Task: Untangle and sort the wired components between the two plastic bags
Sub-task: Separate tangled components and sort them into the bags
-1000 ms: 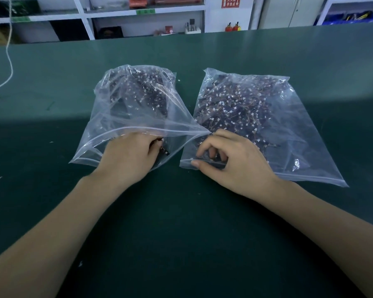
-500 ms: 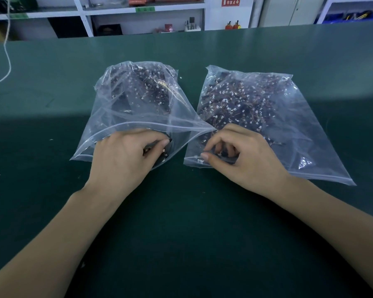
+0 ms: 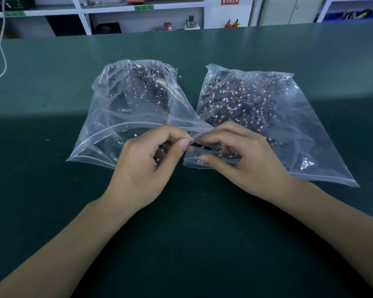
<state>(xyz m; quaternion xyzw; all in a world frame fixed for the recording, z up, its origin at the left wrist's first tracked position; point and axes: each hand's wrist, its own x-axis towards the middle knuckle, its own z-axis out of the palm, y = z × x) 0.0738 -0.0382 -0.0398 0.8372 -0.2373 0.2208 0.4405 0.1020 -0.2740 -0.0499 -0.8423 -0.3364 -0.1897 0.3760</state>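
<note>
Two clear plastic bags lie side by side on the green table [image 3: 181, 244], each filled with dark wired components with small white connectors. The left bag [image 3: 108, 125] has its mouth gaping open toward me; the right bag [image 3: 299, 134] lies flatter. Between the bags' near corners, my left hand [image 3: 146, 164] pinches one end of a small black wired component [image 3: 200, 145] with thumb and forefinger. My right hand [image 3: 241, 160], fingers curled at the mouth of the right bag, holds the component's other end.
A white cord [image 3: 2, 50] hangs at the far left of the table. White shelving [image 3: 82, 16] with boxes and small items stands beyond the table's far edge. Tiny white scraps dot the mat near the left bag.
My left hand has come out of the left bag's mouth and risen to the right. Both hands now meet over the gap, holding a black component between them.
</note>
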